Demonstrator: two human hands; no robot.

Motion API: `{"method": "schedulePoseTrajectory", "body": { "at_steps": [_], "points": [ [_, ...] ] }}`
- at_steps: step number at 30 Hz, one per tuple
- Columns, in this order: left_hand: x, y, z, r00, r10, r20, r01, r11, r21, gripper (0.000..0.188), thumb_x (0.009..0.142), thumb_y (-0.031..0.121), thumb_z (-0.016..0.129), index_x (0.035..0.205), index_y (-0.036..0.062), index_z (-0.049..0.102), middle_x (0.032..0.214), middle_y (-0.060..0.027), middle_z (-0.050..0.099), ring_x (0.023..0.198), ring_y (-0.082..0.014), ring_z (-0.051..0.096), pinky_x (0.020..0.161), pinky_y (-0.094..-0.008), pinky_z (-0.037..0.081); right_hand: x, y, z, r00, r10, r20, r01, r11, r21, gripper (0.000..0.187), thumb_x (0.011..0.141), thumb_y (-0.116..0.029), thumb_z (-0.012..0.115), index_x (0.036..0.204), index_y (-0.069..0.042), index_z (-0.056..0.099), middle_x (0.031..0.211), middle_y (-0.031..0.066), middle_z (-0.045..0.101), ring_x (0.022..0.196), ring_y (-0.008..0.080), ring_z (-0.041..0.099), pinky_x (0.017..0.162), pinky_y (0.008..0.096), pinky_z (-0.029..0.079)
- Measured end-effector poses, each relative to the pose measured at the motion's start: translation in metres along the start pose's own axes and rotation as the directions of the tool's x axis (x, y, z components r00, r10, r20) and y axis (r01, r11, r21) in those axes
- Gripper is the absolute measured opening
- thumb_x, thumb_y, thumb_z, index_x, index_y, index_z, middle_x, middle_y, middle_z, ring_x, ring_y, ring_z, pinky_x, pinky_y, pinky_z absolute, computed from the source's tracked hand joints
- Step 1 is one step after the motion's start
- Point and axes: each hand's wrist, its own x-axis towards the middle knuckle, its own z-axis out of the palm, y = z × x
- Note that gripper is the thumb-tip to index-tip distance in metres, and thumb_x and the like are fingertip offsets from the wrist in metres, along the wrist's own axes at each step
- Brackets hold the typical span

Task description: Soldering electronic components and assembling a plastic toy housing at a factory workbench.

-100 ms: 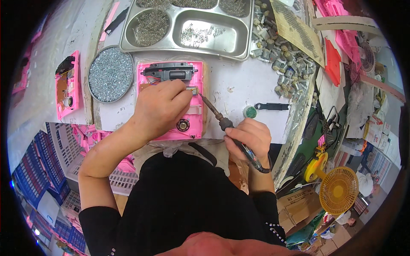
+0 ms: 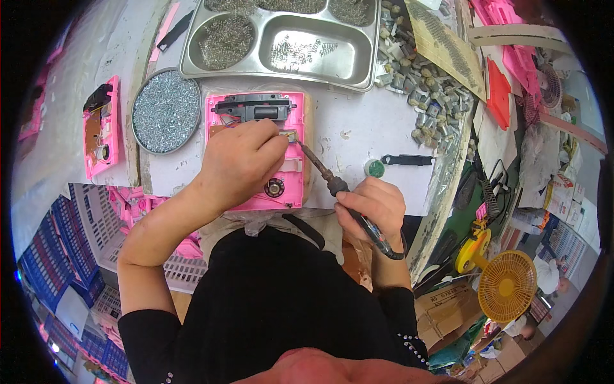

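Observation:
In my right hand [image 2: 377,208] is a soldering iron [image 2: 339,185], its fingers wrapped round the dark handle. The tip points up and left, at a small metal motor [image 2: 289,136] in an open pink plastic housing [image 2: 295,192]. My left hand [image 2: 240,160] is over the middle of that housing, its fingers pinched close beside the motor; what they hold is hidden under them. A black plastic mechanism [image 2: 252,105] lies across the housing's far end, and a small round speaker [image 2: 274,187] sits near its close end. Right of the housing stands a small pot of green stuff [image 2: 375,168].
A steel compartment tray [image 2: 275,75] of springs lies at the back. A round dish of screws [image 2: 166,112] and another pink housing [image 2: 115,128] are to the left. Loose small motors [image 2: 425,102] are heaped at the right, near a black plastic strip [image 2: 409,160] and a yellow fan [image 2: 507,286].
The soldering iron's tip has shifted very slightly left toward the motor. My left hand stays where it was.

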Motion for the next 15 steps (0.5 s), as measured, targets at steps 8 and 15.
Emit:
{"method": "schedulePoseTrajectory", "body": {
  "at_steps": [8,15],
  "points": [
    [0.0002,0.0005,-0.0002,1.000,-0.003,0.004,0.003,1.000,0.005,0.018,0.079,0.006,0.079,0.094,0.0060,0.068,0.089,-0.0077,0.064,0.075,-0.0273,0.067,0.061,-0.0383,0.054,0.0036,-0.0021,0.0005,1.000,0.011,0.025,-0.011,1.000,-0.006,0.033,0.065,0.006,0.083,0.095,-0.004,0.073,0.066,0.0042,0.058,0.054,0.0198,0.055,0.047,0.0298,0.041],
    [-0.0007,-0.0005,-0.0001,1.000,-0.002,0.005,0.002,1.000,0.000,0.018,0.080,0.006,0.078,0.095,0.0059,0.068,0.089,-0.0079,0.065,0.075,-0.0273,0.067,0.061,-0.0382,0.054,0.0028,-0.0008,-0.0021,1.000,0.011,0.008,-0.011,1.000,0.016,0.031,0.067,0.005,0.082,0.095,-0.002,0.073,0.066,0.0053,0.059,0.053,0.0208,0.055,0.047,0.0303,0.042]
  ]
}}
